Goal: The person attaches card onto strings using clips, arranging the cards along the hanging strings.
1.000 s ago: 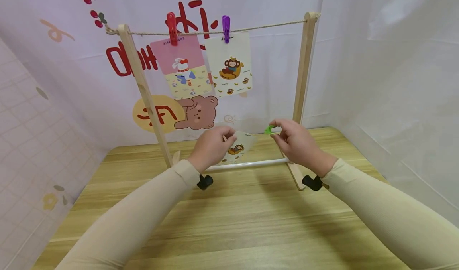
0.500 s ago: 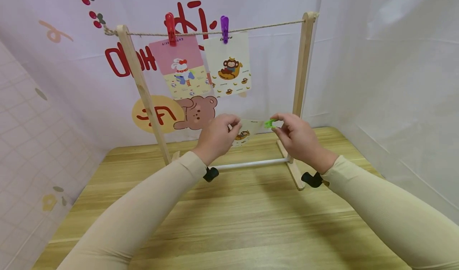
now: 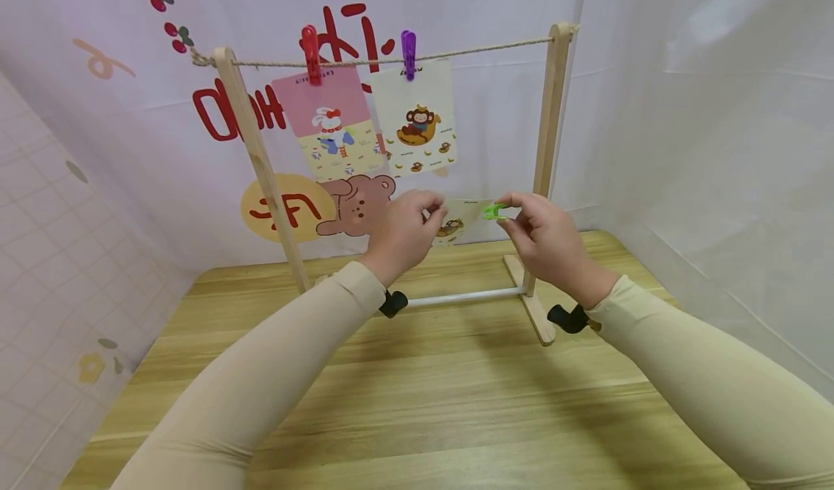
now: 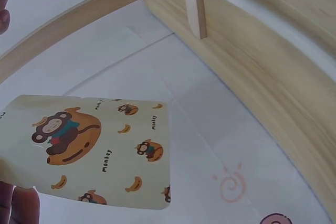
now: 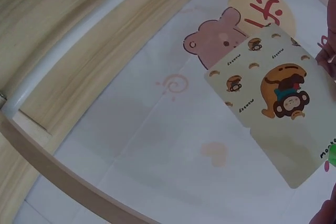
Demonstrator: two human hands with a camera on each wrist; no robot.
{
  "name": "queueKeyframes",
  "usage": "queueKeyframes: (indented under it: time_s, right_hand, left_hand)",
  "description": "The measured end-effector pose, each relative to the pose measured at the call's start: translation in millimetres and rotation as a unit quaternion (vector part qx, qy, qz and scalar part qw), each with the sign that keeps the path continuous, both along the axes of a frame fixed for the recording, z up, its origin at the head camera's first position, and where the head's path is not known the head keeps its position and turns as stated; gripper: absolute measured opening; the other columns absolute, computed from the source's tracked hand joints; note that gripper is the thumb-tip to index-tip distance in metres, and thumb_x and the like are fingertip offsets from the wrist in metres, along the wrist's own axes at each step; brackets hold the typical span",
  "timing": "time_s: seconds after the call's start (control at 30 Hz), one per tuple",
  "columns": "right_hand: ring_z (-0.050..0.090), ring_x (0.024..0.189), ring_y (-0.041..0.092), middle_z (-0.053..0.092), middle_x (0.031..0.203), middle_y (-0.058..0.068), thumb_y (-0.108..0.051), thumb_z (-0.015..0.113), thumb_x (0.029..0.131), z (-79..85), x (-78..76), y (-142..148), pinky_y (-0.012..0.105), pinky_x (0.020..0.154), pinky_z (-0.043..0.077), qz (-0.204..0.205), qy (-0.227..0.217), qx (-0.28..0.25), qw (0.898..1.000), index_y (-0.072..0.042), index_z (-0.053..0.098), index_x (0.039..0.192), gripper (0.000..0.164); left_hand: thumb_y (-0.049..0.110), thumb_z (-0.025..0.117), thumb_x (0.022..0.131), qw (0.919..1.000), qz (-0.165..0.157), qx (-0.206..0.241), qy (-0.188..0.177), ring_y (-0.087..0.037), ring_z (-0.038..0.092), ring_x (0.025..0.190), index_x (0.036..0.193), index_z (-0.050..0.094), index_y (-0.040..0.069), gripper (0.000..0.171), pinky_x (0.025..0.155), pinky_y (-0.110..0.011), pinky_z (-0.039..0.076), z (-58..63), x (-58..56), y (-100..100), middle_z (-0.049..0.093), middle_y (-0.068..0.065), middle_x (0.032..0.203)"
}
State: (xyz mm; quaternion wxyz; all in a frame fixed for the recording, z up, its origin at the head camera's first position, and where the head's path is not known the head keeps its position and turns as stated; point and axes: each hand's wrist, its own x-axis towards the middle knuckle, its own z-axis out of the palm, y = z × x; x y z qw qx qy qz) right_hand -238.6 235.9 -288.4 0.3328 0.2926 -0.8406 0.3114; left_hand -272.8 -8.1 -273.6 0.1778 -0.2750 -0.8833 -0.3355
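Note:
Between thumb and fingers my left hand (image 3: 405, 229) pinches the left edge of a cream card (image 3: 470, 218) with a monkey-on-banana print. The card hangs below the rope, partly behind that hand; its printed face fills much of the left wrist view. My right hand (image 3: 550, 238) holds a small green clothespin (image 3: 494, 212) by its handles, the tip close to the card's upper right part. In the right wrist view only a bit of the green clothespin (image 5: 333, 154) shows at the card's top edge. Above, a rope (image 3: 485, 52) runs between two wooden posts.
A red clothespin (image 3: 312, 59) holds a pink and yellow rabbit card (image 3: 335, 124) on the rope. Beside it a purple clothespin (image 3: 408, 56) holds another monkey card (image 3: 443, 88). The right post (image 3: 552, 113) and a white rod (image 3: 462, 297) stand at the wooden table's (image 3: 443, 403) back.
Both hands have risen, the left also shifting right, bringing the monkey card up with it. The green clothespin has come up too, and card and clothespin now overlap in the head view.

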Motion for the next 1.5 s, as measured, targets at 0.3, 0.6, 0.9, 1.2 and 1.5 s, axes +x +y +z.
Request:
queueKeyframes:
  time_s: [0.3, 0.6, 0.9, 1.2, 1.5]
  right_hand:
    - [0.048, 0.060, 0.010, 0.061, 0.077, 0.010, 0.007, 0.071, 0.095, 12.7, -1.8, 3, 0.016, 0.057, 0.035, -0.005, 0.034, -0.024, 0.999, 0.001, 0.071, 0.116, 0.022]
    - [0.045, 0.059, 0.009, 0.060, 0.074, 0.011, 0.006, 0.071, 0.095, 30.3, -2.7, 3, 0.016, 0.055, 0.033, -0.017, 0.050, -0.033, 0.998, 0.004, 0.070, 0.117, 0.022]
    - [0.045, 0.061, 0.005, 0.059, 0.072, 0.012, 0.007, 0.071, 0.094, 46.9, -1.8, 4, 0.015, 0.057, 0.033, -0.019, 0.067, -0.049, 0.996, 0.005, 0.071, 0.116, 0.021]
    - [0.046, 0.064, 0.000, 0.062, 0.077, 0.015, 0.007, 0.070, 0.095, 62.3, -4.4, 6, 0.014, 0.061, 0.036, -0.017, 0.077, -0.069, 0.995, 0.006, 0.070, 0.117, 0.021]
    - [0.044, 0.063, 0.001, 0.060, 0.076, 0.012, 0.004, 0.068, 0.098, 85.3, -8.9, 4, 0.017, 0.061, 0.034, -0.026, 0.095, -0.077, 0.992, 0.004, 0.071, 0.117, 0.019]
  left_hand:
    - [0.023, 0.058, 0.109, 0.9995, 0.000, -0.002, 0.031, -0.017, 0.054, 0.079, 0.099, 0.071, 0.013, 0.020, 0.070, -0.031, 0.044, 13.6, -2.2, 8, 0.068, 0.001, 0.097]
    - [0.024, 0.058, 0.110, 0.9985, -0.016, 0.012, 0.051, -0.016, 0.054, 0.079, 0.102, 0.072, 0.012, 0.020, 0.072, -0.031, 0.046, 32.0, -2.2, 16, 0.067, 0.001, 0.095]
    - [0.025, 0.058, 0.110, 0.9969, -0.010, 0.024, 0.074, -0.015, 0.055, 0.082, 0.110, 0.075, 0.013, 0.021, 0.072, -0.029, 0.046, 46.3, -3.3, 21, 0.069, 0.002, 0.098]
    - [0.027, 0.061, 0.109, 0.9953, 0.007, 0.046, 0.085, -0.013, 0.056, 0.074, 0.111, 0.075, 0.014, 0.019, 0.063, -0.028, 0.041, 62.4, -2.6, 26, 0.071, 0.001, 0.102]
    - [0.028, 0.061, 0.108, 0.9940, 0.020, 0.061, 0.088, -0.011, 0.063, 0.093, 0.113, 0.076, 0.014, 0.021, 0.073, -0.027, 0.050, 77.0, -2.7, 31, 0.073, 0.000, 0.109]
